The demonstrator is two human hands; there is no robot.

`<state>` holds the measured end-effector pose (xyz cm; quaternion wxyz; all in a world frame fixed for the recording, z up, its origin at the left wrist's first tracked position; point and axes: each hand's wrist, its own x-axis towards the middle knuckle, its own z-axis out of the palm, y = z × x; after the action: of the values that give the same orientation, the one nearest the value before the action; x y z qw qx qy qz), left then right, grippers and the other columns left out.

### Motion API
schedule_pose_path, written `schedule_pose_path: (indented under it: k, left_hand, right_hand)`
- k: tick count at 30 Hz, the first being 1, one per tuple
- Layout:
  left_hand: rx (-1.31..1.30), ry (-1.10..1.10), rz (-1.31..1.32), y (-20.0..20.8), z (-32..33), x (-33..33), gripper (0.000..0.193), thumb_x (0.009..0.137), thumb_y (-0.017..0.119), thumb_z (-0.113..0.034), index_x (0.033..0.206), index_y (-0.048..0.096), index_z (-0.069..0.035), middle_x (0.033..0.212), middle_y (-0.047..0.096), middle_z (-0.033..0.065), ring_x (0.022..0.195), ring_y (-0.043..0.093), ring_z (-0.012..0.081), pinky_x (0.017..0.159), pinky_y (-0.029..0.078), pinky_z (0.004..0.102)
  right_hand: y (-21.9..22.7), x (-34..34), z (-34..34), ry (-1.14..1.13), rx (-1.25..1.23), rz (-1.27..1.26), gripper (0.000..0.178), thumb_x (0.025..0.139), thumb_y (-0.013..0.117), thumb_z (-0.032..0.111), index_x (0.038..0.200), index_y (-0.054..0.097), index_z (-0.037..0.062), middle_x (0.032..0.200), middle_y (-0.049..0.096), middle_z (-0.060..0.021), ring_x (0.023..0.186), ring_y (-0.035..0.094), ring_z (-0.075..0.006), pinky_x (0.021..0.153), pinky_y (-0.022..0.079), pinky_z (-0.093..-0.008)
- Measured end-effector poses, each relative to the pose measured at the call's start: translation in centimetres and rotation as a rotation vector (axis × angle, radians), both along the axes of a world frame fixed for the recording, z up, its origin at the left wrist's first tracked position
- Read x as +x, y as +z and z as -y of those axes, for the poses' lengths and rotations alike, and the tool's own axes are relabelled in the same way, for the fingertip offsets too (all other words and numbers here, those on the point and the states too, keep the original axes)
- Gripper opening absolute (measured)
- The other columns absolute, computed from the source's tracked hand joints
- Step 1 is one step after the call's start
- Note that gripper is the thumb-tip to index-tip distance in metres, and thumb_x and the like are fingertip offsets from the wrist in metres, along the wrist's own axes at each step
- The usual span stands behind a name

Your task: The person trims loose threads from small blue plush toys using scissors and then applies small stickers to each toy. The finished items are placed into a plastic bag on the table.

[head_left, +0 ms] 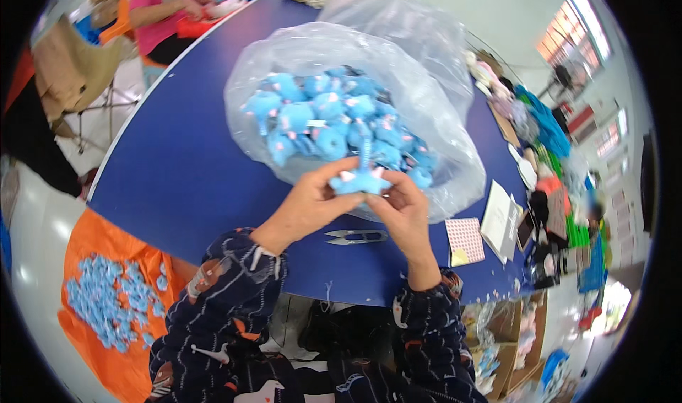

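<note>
- The left hand (302,210) has its grip closed on the left side of a small light-blue plush piece (361,183), thumb on the near edge.
- The right hand (408,217) has its grip closed on the right side of the same piece, its thumb tip close to the left one.
- The piece is held above the near part of the blue tabletop (177,165), in front of a clear plastic bag (457,188); pink patches show on it, and a narrow blue part stands up from its middle.
- The bag lies open on the tabletop, filled with blue plush toys (329,106).
- Thread snips (344,242) lie on the tabletop just nearer than the hands.
- To the right are a pink-patterned pad (464,234), a white booklet (499,218) and a dark phone (525,230).
- On the near left, below the tabletop, an orange sheet (78,350) carries many small blue pieces (114,300).
- At the far left, a person in a pink top (151,17) handles something red.
</note>
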<state>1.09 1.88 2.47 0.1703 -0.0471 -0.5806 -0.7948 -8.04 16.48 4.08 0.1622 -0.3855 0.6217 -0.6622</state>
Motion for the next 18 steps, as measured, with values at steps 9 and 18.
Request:
schedule_pose_path:
  k: [9,18]
  left_hand:
    - [-0.041,-0.003,0.003,0.1,-0.3,0.4,0.045,0.086,0.056,-0.008,0.128,0.041,-0.003,0.118,0.051,0.0061,0.103,0.052,0.0134,0.085,0.045,0.0268]
    - [-0.115,0.075,0.075,0.0,-0.1,0.3,0.042,0.087,0.055,-0.012,0.126,0.042,-0.002,0.111,0.054,0.0051,0.094,0.054,0.0104,0.076,0.048,0.0244]
  right_hand:
    - [-0.6,0.5,-0.1,-0.103,0.012,-0.094,0.026,0.077,0.066,0.004,0.1,0.055,-0.0024,0.085,0.053,-0.0032,0.071,0.053,-0.0057,0.06,0.048,-0.0193]
    - [-1.1,0.7,0.4,-0.149,0.044,-0.152,0.024,0.076,0.068,0.006,0.095,0.056,-0.0023,0.082,0.055,-0.0039,0.068,0.053,-0.0058,0.056,0.046,-0.0193]
